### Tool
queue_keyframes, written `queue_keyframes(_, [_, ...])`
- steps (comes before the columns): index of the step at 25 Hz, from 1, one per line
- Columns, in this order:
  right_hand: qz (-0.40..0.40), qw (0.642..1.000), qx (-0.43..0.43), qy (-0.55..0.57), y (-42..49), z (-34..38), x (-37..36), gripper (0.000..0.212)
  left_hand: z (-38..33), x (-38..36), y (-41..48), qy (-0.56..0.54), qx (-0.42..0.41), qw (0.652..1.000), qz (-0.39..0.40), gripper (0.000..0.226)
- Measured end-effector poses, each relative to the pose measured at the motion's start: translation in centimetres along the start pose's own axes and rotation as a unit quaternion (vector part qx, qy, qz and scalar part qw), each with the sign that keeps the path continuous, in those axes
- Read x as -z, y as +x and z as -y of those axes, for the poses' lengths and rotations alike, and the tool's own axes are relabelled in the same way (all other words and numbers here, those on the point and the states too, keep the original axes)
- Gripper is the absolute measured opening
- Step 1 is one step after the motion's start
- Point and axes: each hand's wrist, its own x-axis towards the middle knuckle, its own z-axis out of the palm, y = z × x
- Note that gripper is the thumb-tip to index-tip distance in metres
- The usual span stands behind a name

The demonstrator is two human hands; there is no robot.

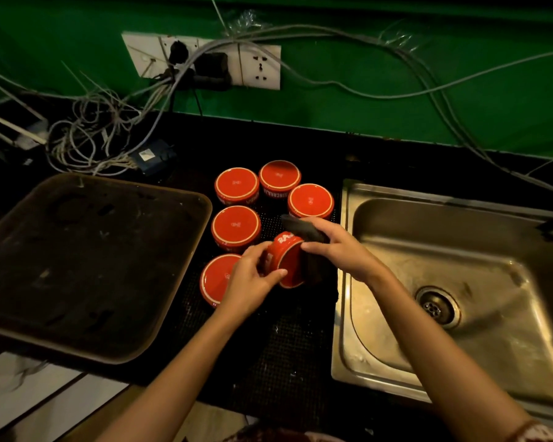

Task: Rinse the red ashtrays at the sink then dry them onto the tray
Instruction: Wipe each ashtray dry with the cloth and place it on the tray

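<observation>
Head view; clock positions are being read from the held ashtray. The left hand (pixel 253 275) is gripping a red ashtray (pixel 286 263), thumb and fingers curling round its base and wall, and is holding it tipped on its side over the black mat (pixel 284 346). Its base is facing 9 o'clock and white lettering is showing on its wall. Whether it is touching the mat cannot be told. The right hand (pixel 336 247) is pinching a dark cloth (pixel 304 229), fingers curling round the folds, and is pressing it against the end of the ashtray facing 3 o'clock; the cloth is hiding that end.

Five more ashtrays (pixel 236 224) are standing upside down on the mat, cream-ringed bases facing upward, at 9, 10, 11, 12 and 1 o'clock. The one at 9 o'clock is lying partly under the left hand, and the one at 1 o'clock is sitting just behind the cloth. The tray (pixel 87 266), dark and scuffed, is lying further out at 9 o'clock, just beside the mat. The steel sink (pixel 460 250) is lying at 3 o'clock, its drain (pixel 436 306) between 3 and 4 o'clock.

Well apart at 12 o'clock, a socket panel (pixel 259 67) is hanging on the green wall (pixel 396 106), and grey cables (pixel 87 135) are trailing toward 10 o'clock, lying tangled on the counter
</observation>
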Motion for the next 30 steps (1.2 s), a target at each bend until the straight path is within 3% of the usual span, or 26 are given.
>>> queue_keyframes(2, [0.020, 0.969, 0.084, -0.233, 0.6, 0.4, -1.2, 0.047, -0.3, 0.2, 1.1, 0.070, -0.007, 0.998, 0.000, 0.052])
queue_keyframes(3, [0.020, 0.954, 0.109, -0.278, 0.6, 0.0, -2.2, 0.050, -0.5, 0.4, 1.4, 0.099, -0.005, 0.995, 0.000, 0.052])
queue_keyframes(5, [-0.017, 0.968, 0.112, -0.225, 0.1, -1.3, -3.4, 0.051, -0.5, 0.8, 1.2, 0.112, 0.012, 0.994, 0.002, 0.051])
queue_keyframes(8, [-0.070, 0.997, 0.018, 0.018, -0.9, -2.6, -2.8, 0.043, -0.3, 0.8, 0.4, 0.107, 0.025, 0.994, -0.008, 0.053])
queue_keyframes(10, [-0.084, 0.996, 0.000, 0.030, -1.2, -2.4, -2.8, 0.042, -0.1, 0.6, 0.4, 0.113, 0.023, 0.993, -0.011, 0.054])
queue_keyframes(13, [-0.061, 0.968, 0.104, -0.218, -1.1, -1.1, -4.8, 0.047, 0.0, 0.6, 0.6, 0.126, 0.002, 0.992, -0.018, 0.044])
queue_keyframes(15, [-0.059, 0.943, 0.134, -0.298, -0.9, -0.7, -5.6, 0.047, 0.1, 0.6, 0.5, 0.129, -0.005, 0.991, -0.022, 0.037])
queue_keyframes(17, [-0.070, 0.964, 0.117, -0.230, -0.4, -1.1, -4.9, 0.045, 0.0, 0.6, 0.4, 0.119, 0.004, 0.993, -0.019, 0.042])
queue_keyframes(19, [-0.055, 0.996, 0.041, -0.060, -0.7, -1.4, -3.6, 0.045, -0.1, 0.5, 0.1, 0.086, 0.025, 0.996, -0.026, 0.049])
queue_keyframes(21, [-0.028, 0.993, -0.027, 0.110, -1.4, -1.7, -3.0, 0.045, 0.0, 0.4, -0.3, 0.064, 0.039, 0.996, -0.037, 0.051])
queue_keyframes(23, [-0.032, 0.989, -0.042, 0.136, -1.5, -1.4, -2.6, 0.041, 0.4, -0.1, -0.8, 0.048, 0.048, 0.997, -0.046, 0.054])
queue_keyframes(25, [-0.050, 0.995, -0.014, 0.081, -0.9, -0.5, -1.6, 0.041, 0.3, -0.5, -1.1, 0.023, 0.063, 0.997, -0.042, 0.058])
queue_keyframes(27, [-0.032, 0.995, 0.048, -0.081, -0.4, 0.7, -1.0, 0.044, -0.2, -0.5, -0.4, 0.047, 0.052, 0.997, -0.027, 0.060])
queue_keyframes(29, [-0.011, 0.960, 0.115, -0.254, -0.1, 1.0, -1.8, 0.047, -0.7, -0.1, 0.7, 0.096, 0.034, 0.995, -0.001, 0.055])
queue_keyframes(30, [-0.009, 0.949, 0.128, -0.289, -0.2, 0.6, -2.6, 0.050, -0.9, 0.3, 1.1, 0.115, 0.033, 0.993, 0.008, 0.052])
